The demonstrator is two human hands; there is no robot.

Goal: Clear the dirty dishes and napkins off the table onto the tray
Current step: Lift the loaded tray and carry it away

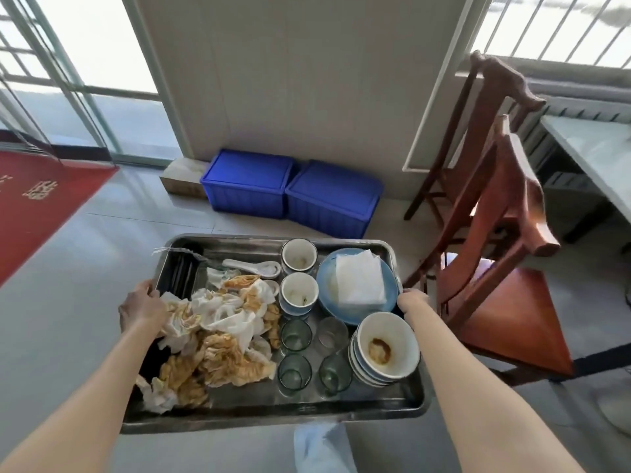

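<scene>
Currently I see left hand and right hand gripping the loaded tray's side rims; stained napkins lie beside bowls.

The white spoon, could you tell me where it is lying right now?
In the head view, the white spoon lies at the tray's far side, left of the two cups, just beyond the stained napkins.

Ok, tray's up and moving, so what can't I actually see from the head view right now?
- Right hand: fingers hidden under the tray rim and blue plate.
- Tray's left floor: covered by stained napkins.
- Blue plate's surface: mostly under a clean folded napkin.
- Stacked bowls: lower ones hidden, count unclear.
- White table: cut off by the right edge, so anything left on it is unseen.
</scene>
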